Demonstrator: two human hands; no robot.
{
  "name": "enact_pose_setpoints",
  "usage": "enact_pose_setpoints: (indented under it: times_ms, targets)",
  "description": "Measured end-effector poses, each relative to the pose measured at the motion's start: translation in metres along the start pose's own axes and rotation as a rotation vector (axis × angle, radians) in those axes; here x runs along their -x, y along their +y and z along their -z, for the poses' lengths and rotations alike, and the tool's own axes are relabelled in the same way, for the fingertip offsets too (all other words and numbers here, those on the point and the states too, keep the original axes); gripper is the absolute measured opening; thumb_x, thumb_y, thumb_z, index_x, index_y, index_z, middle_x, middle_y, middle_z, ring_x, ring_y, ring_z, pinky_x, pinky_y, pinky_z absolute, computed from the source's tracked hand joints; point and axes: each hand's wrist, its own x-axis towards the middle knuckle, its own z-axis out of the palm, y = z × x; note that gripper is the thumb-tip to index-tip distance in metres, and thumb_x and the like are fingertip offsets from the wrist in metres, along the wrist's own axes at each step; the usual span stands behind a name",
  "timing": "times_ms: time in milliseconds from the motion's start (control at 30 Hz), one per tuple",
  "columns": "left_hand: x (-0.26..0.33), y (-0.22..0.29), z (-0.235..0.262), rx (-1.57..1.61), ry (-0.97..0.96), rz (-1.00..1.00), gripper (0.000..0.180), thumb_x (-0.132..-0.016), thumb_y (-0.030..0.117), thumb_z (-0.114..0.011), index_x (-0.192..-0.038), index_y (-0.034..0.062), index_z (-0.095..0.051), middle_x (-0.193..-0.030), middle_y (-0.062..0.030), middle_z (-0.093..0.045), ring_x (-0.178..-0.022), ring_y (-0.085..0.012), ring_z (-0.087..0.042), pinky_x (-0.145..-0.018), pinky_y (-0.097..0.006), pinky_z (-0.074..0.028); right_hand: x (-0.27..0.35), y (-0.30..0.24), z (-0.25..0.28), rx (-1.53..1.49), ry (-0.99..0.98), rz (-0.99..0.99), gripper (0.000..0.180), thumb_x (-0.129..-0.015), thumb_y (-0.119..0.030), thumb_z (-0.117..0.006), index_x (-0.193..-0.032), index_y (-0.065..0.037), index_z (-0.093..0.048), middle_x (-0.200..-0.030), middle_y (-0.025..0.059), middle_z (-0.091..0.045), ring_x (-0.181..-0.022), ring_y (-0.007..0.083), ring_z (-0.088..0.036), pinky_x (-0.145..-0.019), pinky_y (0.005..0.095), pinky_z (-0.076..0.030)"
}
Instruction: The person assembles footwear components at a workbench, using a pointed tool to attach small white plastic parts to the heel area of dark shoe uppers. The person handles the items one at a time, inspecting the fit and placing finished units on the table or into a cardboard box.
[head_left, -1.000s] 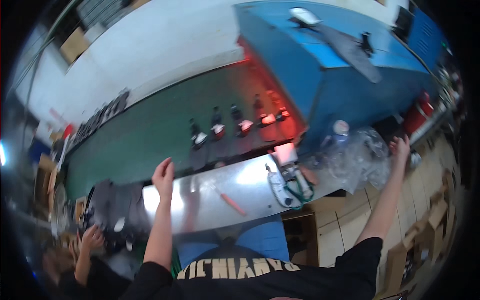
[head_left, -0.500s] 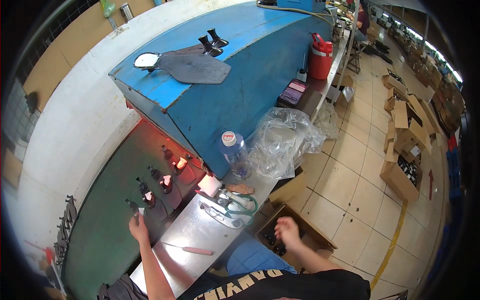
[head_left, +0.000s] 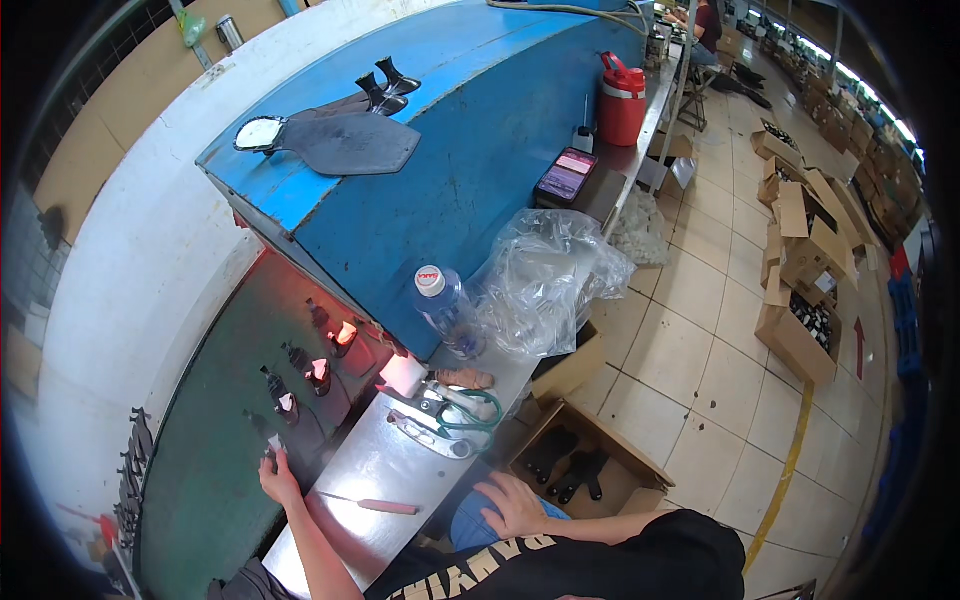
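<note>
Left hand (head_left: 278, 478) gripping small dark shoe piece (head_left: 270, 440) on far-left green belt (head_left: 210, 440); right hand (head_left: 512, 505) released, flat on knee, well apart, near-right.

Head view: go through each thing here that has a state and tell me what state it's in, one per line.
Water bottle: upright, capped.
Red jug: upright, lid on.
Plastic bag: crumpled, beside the bottle.
Cardboard box: open, dark pieces inside.
Scissors: lying flat on the metal bench.
Red-handled tool: lying flat.
Left hand: on the belt edge, touching a small dark piece.
Right hand: empty, resting on the knee.
</note>
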Motion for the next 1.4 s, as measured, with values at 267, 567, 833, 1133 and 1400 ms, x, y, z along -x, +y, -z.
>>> enact_pose_setpoints:
  times_ms: [267,567,833,1133,1400]
  targets:
    - [-0.007,0.029,0.003,0.013,0.092,-0.172,0.036,-0.079,0.006,-0.069,-0.115,0.0052,-0.066,-0.114,-0.0141,-0.058,-0.098,-0.0259,-0.061,-0.088,-0.035,-0.047,-0.003,-0.010,0.009,-0.037,0.006,-0.036,0.043,-0.080,-0.022,-0.064,-0.121,-0.012,-0.057,-0.122,0.0189,-0.052,-0.110,0.0362,-0.052,-0.092,0.0445,-0.043]
    - [0.017,0.117,0.115,0.899,0.011,0.045,0.017,-0.089,0.006,-0.066,-0.104,-0.0018,-0.064,-0.095,-0.0037,-0.065,-0.085,-0.0117,-0.061,-0.077,-0.025,-0.049,-0.053,-0.053,0.081,-0.189,-0.641,-0.140,0.020,-0.089,-0.025,-0.060,-0.095,-0.007,-0.067,-0.097,0.0091,-0.065,-0.084,0.0246,-0.064,-0.073,0.0339,-0.051]
    - [0.185,0.153,0.168,1.094,-0.797,0.209,0.018,-0.073,-0.007,-0.072,-0.088,-0.0005,-0.066,-0.111,-0.0091,-0.061,-0.103,-0.0173,-0.057,-0.089,-0.029,-0.045,-0.097,-0.171,0.014,-1.584,-0.493,-0.047,0.054,-0.089,-0.031,-0.066,-0.126,0.001,-0.045,-0.133,0.0185,-0.050,-0.127,0.0268,-0.046,-0.109,0.0401,-0.032]
    - [0.209,0.104,0.198,1.316,-0.711,0.515,0.024,-0.082,-0.003,-0.064,-0.106,-0.0032,-0.066,-0.122,-0.0157,-0.060,-0.109,-0.0223,-0.060,-0.096,-0.037,-0.048,-0.109,-0.220,0.012,-1.486,-0.452,-0.121,0.027,-0.080,-0.007,-0.067,-0.095,-0.006,-0.044,-0.091,0.0081,-0.049,-0.076,0.0132,-0.047,-0.071,0.0266,-0.041]
    - [0.219,0.090,0.193,1.349,-0.569,0.423,0.028,-0.083,-0.002,-0.064,-0.111,0.0007,-0.062,-0.114,-0.0162,-0.063,-0.093,-0.0177,-0.066,-0.072,-0.029,-0.060,-0.067,-0.217,0.008,-0.719,-0.532,0.015,0.037,-0.073,0.001,-0.075,-0.105,0.000,-0.056,-0.100,0.0070,-0.061,-0.089,0.0125,-0.056,-0.082,0.0251,-0.044]
